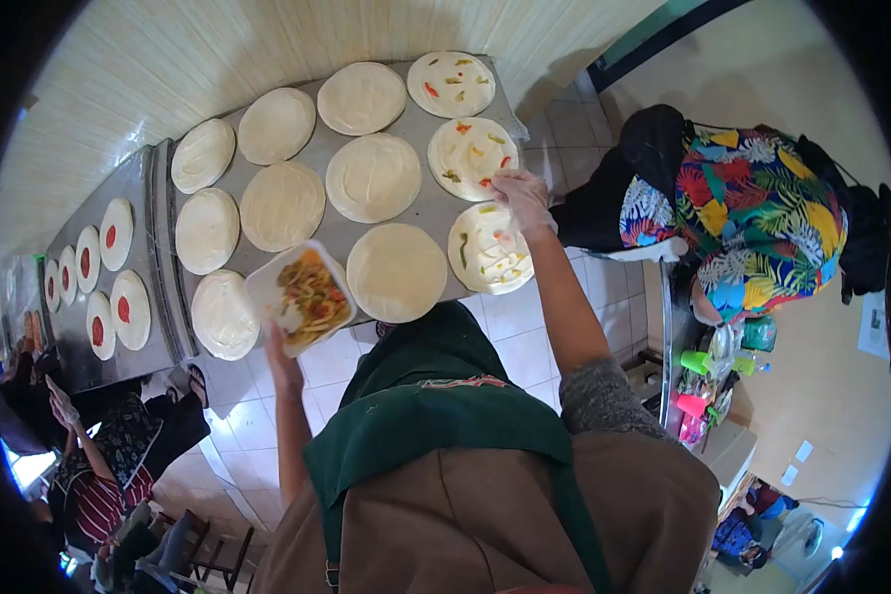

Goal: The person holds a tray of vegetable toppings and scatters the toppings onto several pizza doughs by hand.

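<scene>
My left hand (pixel 285 364) grips the near-left side of a white plastic tub (pixel 255 287), tilted toward me and slightly blurred. Inside are cut pepper strips (pixel 312 302) in green, yellow and red. In a clear glove, my right hand (pixel 525 201) is over the right end of the table, fingers drawn together; what they hold is too small to make out. Under and beside it are a pizza base with pepper pieces (pixel 470 158) and a nearer one with yellow and green bits (pixel 490 259). A third topped base (pixel 451 83) lies at the far corner.
Several cream-coated pizza bases (pixel 374 178) cover the metal table (pixel 421 213). A second table (pixel 163 327) on the left bears bases with red sauce. One person in a floral shirt (pixel 752 218) bends at the right, near a counter with cups (pixel 696 362); another person (pixel 99 455) stands lower left.
</scene>
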The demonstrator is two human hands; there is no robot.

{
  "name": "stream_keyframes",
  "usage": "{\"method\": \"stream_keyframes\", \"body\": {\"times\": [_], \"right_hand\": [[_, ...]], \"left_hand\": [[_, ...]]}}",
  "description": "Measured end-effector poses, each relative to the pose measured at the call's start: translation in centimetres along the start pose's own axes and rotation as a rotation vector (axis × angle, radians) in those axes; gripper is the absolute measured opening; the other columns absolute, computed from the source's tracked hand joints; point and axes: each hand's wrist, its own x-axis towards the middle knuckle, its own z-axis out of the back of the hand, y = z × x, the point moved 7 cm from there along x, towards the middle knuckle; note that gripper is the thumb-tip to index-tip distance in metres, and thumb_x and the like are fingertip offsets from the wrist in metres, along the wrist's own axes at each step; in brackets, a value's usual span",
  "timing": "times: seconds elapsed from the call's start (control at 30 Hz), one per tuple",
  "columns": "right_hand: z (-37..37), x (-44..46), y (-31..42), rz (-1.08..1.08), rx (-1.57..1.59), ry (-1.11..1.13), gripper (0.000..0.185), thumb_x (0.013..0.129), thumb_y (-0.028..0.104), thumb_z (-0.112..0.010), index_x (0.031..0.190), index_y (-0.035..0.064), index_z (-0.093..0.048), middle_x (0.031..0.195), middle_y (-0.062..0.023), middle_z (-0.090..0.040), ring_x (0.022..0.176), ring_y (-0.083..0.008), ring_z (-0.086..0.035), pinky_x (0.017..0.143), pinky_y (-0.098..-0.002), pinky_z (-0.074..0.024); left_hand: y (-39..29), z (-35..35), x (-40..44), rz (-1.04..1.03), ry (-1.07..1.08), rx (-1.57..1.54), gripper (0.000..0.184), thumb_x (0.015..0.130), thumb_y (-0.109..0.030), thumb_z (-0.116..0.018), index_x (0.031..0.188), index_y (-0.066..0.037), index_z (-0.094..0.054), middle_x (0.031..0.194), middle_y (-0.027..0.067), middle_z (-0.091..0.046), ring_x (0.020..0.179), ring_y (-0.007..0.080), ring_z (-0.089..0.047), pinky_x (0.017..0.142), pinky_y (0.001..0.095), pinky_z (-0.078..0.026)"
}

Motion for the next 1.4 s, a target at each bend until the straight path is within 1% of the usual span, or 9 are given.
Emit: {"method": "stream_keyframes", "body": {"times": [0.17,0.3,0.4,0.67,0.77,0.83,0.9,1.0,1.4], "right_hand": [[-1.9,11.1,-4.7,0.096,-0.651,0.077,0.017,0.085,0.015,-0.057,0.085,0.0008,-0.067,0.085,-0.015,-0.068,0.074,-0.025,-0.067,0.064,-0.0322,-0.0542],[-7.0,13.8,-4.4,0.502,-1.838,0.238,0.023,0.083,0.02,-0.053,0.085,0.004,-0.069,0.09,-0.018,-0.068,0.08,-0.0305,-0.067,0.07,-0.0396,-0.0535],[-6.9,16.2,-4.1,0.39,-1.596,0.022,0.023,0.083,0.021,-0.054,0.083,0.0038,-0.069,0.089,-0.0185,-0.068,0.082,-0.0316,-0.067,0.072,-0.0415,-0.0528],[-7.2,15.7,-0.9,0.606,-1.749,0.135,0.024,0.082,0.026,-0.053,0.086,0.0095,-0.071,0.086,-0.0132,-0.068,0.079,-0.0288,-0.067,0.066,-0.0406,-0.0518],[-5.7,7.4,5.2,0.511,-1.085,-0.003,0.035,0.08,0.033,-0.055,0.083,0.0019,-0.071,0.084,-0.0181,-0.068,0.08,-0.03,-0.067,0.072,-0.04,-0.0516],[-5.2,2.7,5.8,0.321,-0.802,0.036,0.036,0.078,0.033,-0.063,0.09,-0.0002,-0.07,0.083,-0.0131,-0.07,0.075,-0.0217,-0.067,0.07,-0.0344,-0.051],[-6.3,-3.3,6.1,0.13,-0.561,0.225,0.031,0.08,0.026,-0.067,0.095,-0.0007,-0.069,0.082,-0.006,-0.068,0.073,-0.0122,-0.062,0.067,-0.0268,-0.0492],[-8.3,-12.0,6.4,0.026,-0.377,0.4,0.027,0.083,0.021,-0.065,0.099,-0.0007,-0.067,0.084,-0.003,-0.066,0.071,-0.0083,-0.057,0.064,-0.0223,-0.0471],[-10.1,-24.5,13.1,0.348,-0.418,0.435,0.02,0.087,0.015,-0.064,0.099,-0.0002,-0.066,0.084,-0.0022,-0.065,0.073,-0.0072,-0.057,0.068,-0.0223,-0.0483]], "left_hand": [[-2.5,5.1,-1.6,-0.085,-0.171,-0.041,0.059,0.096,-0.043,-0.044,0.133,0.003,-0.037,0.127,0.0143,-0.049,0.117,0.0244,-0.049,0.099,0.0379,-0.039],[-3.1,6.1,-3.2,-0.102,-0.236,-0.067,0.062,0.096,-0.044,-0.045,0.134,0.003,-0.035,0.13,0.0155,-0.048,0.12,0.0261,-0.047,0.101,0.0393,-0.037],[-2.4,5.8,-3.8,-0.102,-0.294,-0.108,0.063,0.094,-0.046,-0.047,0.135,0.001,-0.036,0.13,0.0149,-0.049,0.118,0.0266,-0.05,0.097,0.039,-0.042],[-2.8,-0.1,-3.2,-0.077,-0.148,-0.148,0.058,0.097,-0.043,-0.043,0.136,0.0,-0.036,0.131,0.014,-0.049,0.12,0.0253,-0.05,0.099,0.0382,-0.041],[-3.6,-2.1,-2.4,-0.1,-0.068,-0.136,0.057,0.097,-0.042,-0.043,0.135,0.001,-0.037,0.132,0.0137,-0.048,0.121,0.0236,-0.047,0.1,0.0375,-0.039],[-4.2,-3.2,-2.4,-0.08,-0.055,-0.085,0.059,0.096,-0.043,-0.046,0.134,0.001,-0.037,0.129,0.0136,-0.049,0.12,0.0229,-0.049,0.099,0.037,-0.04],[-3.9,-3.8,-1.4,-0.101,0.02,0.005,0.06,0.095,-0.044,-0.048,0.134,0.001,-0.038,0.127,0.0132,-0.051,0.115,0.0236,-0.053,0.096,0.0373,-0.043],[-5.0,-7.3,-2.2,-0.093,0.153,-0.058,0.057,0.096,-0.046,-0.044,0.128,0.0,-0.045,0.117,0.0078,-0.052,0.107,0.0172,-0.046,0.096,0.0306,-0.033],[-9.1,-15.7,-10.3,-0.006,0.461,0.023,0.057,0.096,-0.043,-0.044,0.131,0.002,-0.04,0.114,0.0101,-0.052,0.104,0.0195,-0.052,0.094,0.0338,-0.04]]}}
